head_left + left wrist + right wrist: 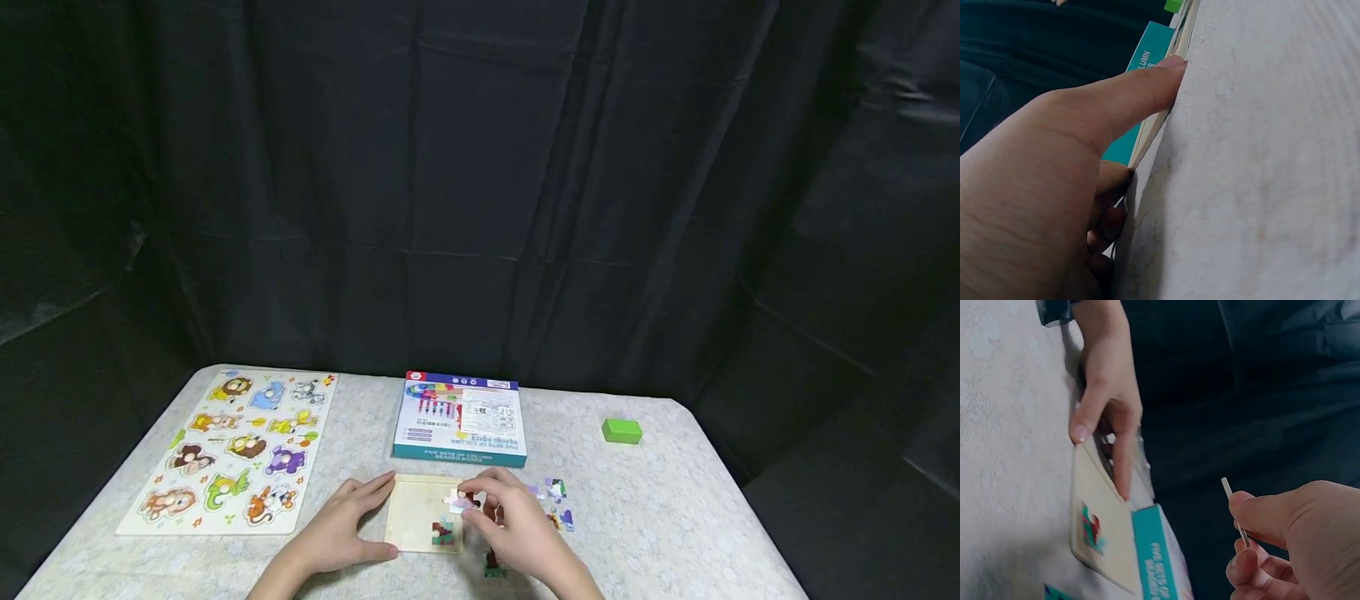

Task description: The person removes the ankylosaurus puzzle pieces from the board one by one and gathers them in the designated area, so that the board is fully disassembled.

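A shallow wooden puzzle tray (411, 517) lies flat on the table. One jigsaw piece (442, 533), green and dark red, sits in its near right corner. Along the tray's left edge rests my left hand (341, 525), spread, thumb at the near corner and index fingertip at the far one. Above the tray's right side, my right hand (517, 521) pinches another jigsaw piece (459, 502), white with pink and brown, between thumb and fingers. The right wrist view shows that piece edge-on, clear of the tray. Loose pieces (557, 490) lie beyond the right hand, partly hidden by it.
Behind the tray lies a boxed bead toy (459, 457) with a teal side. A peg puzzle board (225, 454) with animals occupies the left of the table. A green block (622, 431) stands at the right. Another loose piece (495, 571) lies below the right hand. Black cloth (465, 208) hangs behind.
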`<state>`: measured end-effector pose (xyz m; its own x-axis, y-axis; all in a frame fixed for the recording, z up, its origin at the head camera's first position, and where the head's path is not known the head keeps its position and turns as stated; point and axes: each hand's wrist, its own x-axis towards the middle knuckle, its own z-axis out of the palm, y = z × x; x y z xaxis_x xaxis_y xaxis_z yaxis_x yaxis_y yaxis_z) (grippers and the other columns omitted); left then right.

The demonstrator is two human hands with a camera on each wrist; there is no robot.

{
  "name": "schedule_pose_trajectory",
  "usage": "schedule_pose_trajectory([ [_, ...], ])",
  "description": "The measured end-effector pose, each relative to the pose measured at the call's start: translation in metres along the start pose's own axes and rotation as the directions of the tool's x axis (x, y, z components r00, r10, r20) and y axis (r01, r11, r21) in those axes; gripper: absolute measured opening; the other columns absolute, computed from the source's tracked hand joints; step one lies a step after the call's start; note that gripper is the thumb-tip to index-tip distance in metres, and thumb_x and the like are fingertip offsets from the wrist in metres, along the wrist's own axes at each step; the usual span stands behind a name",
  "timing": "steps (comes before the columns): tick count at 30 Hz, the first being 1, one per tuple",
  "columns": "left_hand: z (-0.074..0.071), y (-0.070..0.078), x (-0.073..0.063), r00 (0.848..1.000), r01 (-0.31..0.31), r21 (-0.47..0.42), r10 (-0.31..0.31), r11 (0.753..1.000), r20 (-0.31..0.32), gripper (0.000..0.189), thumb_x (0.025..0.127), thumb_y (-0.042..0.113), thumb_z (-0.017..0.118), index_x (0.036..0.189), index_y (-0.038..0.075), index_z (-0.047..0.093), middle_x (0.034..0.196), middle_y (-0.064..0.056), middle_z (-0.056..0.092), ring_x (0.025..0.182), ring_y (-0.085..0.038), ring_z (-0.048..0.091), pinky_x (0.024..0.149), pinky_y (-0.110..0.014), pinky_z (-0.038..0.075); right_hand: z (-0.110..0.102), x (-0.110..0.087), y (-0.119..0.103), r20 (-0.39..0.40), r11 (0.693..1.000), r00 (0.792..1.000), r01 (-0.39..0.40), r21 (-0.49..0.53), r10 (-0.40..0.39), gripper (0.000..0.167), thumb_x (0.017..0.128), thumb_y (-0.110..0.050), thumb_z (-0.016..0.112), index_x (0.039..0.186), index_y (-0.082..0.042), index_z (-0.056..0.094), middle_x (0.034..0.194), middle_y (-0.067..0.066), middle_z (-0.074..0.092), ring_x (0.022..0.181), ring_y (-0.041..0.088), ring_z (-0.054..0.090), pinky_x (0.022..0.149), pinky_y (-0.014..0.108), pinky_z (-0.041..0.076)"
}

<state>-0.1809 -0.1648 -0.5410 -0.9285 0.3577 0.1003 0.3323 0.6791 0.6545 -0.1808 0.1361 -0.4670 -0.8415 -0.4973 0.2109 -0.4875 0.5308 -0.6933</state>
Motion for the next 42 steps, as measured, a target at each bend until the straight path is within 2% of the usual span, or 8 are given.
schedule_pose_trajectory([
  [10, 0.001, 0.001, -0.001, 1.0, 0.007, -0.005, -0.007, 1.0, -0.007, 0.102, 0.074, 0.054, 0.092, 0.155, 0.006, 0.054, 0.164, -0.004, 0.049, 0.105, -0.005, 0.043, 0.099, -0.037, 0.046, -0.023, -0.031, 0.01, -0.136, 0.999, 0.991, 0.002, -0.045, -0.008, 0.019, 0.096, -0.013, 0.079, 0.115, -0.015, 0.078, 0.106, -0.005, 0.064, 0.074, 0.0, 0.052, 0.061, 0.022, 0.048],
  [16, 0.001, 0.0, -0.002, 1.0, 0.016, 0.001, -0.016, 1.0, -0.005, 0.102, 0.074, 0.055, 0.091, 0.156, 0.007, 0.054, 0.165, -0.004, 0.048, 0.109, -0.007, 0.044, 0.102, -0.041, 0.046, -0.026, -0.053, 0.026, -0.13, 0.998, 0.991, 0.003, -0.057, -0.01, 0.021, 0.097, -0.012, 0.078, 0.117, -0.009, 0.077, 0.11, -0.001, 0.067, 0.073, -0.003, 0.052, 0.059, 0.023, 0.048],
  [20, 0.0, 0.0, -0.005, 1.0, 0.023, 0.002, -0.023, 1.0, 0.0, 0.102, 0.074, 0.055, 0.092, 0.156, 0.007, 0.054, 0.164, -0.003, 0.049, 0.11, -0.008, 0.045, 0.103, -0.043, 0.047, -0.024, -0.064, 0.041, -0.076, 0.998, 0.995, -0.065, -0.015, 0.064, 0.025, 0.096, -0.018, 0.079, 0.118, -0.005, 0.076, 0.109, 0.002, 0.067, 0.073, -0.004, 0.051, 0.059, 0.022, 0.047],
  [23, -0.001, 0.0, -0.006, 1.0, 0.023, 0.003, -0.023, 1.0, -0.004, 0.103, 0.074, 0.055, 0.092, 0.156, 0.007, 0.054, 0.164, -0.004, 0.049, 0.111, -0.008, 0.045, 0.103, -0.043, 0.047, -0.022, -0.068, 0.05, -0.046, 0.988, 0.987, -0.156, 0.023, 0.157, 0.029, 0.096, -0.023, 0.08, 0.119, -0.006, 0.076, 0.109, 0.002, 0.066, 0.072, -0.002, 0.051, 0.059, 0.021, 0.046],
  [28, -0.004, 0.0, -0.005, 1.0, 0.02, 0.003, -0.02, 1.0, -0.011, 0.101, 0.074, 0.054, 0.092, 0.155, 0.006, 0.054, 0.165, -0.004, 0.048, 0.109, -0.007, 0.044, 0.102, -0.042, 0.046, -0.015, -0.07, 0.063, -0.092, 0.98, 0.976, -0.19, 0.063, 0.195, 0.027, 0.095, -0.023, 0.081, 0.117, -0.009, 0.076, 0.11, 0.004, 0.068, 0.067, -0.001, 0.049, 0.057, 0.021, 0.045],
  [32, -0.003, 0.001, -0.003, 1.0, 0.015, 0.003, -0.015, 1.0, 0.0, 0.101, 0.075, 0.055, 0.091, 0.155, 0.005, 0.054, 0.165, -0.004, 0.047, 0.11, -0.007, 0.044, 0.103, -0.041, 0.046, -0.008, -0.073, 0.072, -0.126, 0.988, 0.981, -0.143, 0.055, 0.149, 0.023, 0.092, -0.02, 0.084, 0.112, -0.011, 0.078, 0.109, 0.002, 0.071, 0.065, -0.003, 0.049, 0.055, 0.021, 0.046],
  [39, -0.001, 0.002, -0.001, 1.0, 0.021, -0.008, -0.021, 1.0, -0.002, 0.101, 0.074, 0.053, 0.091, 0.155, 0.005, 0.055, 0.165, -0.004, 0.048, 0.109, -0.007, 0.044, 0.103, -0.041, 0.046, -0.002, -0.078, 0.089, -0.179, 0.999, 0.983, 0.035, -0.025, -0.039, 0.023, 0.086, -0.01, 0.087, 0.107, -0.012, 0.079, 0.101, -0.005, 0.07, 0.067, -0.006, 0.049, 0.055, 0.021, 0.047],
  [42, -0.001, 0.002, 0.0, 1.0, 0.015, -0.002, -0.015, 1.0, -0.005, 0.101, 0.073, 0.052, 0.092, 0.154, 0.005, 0.055, 0.165, -0.005, 0.048, 0.109, -0.007, 0.044, 0.102, -0.04, 0.046, -0.004, -0.079, 0.093, -0.152, 0.995, 0.985, 0.072, -0.068, -0.082, 0.023, 0.086, -0.01, 0.087, 0.107, -0.01, 0.079, 0.101, -0.005, 0.07, 0.07, -0.007, 0.049, 0.057, 0.02, 0.047],
])
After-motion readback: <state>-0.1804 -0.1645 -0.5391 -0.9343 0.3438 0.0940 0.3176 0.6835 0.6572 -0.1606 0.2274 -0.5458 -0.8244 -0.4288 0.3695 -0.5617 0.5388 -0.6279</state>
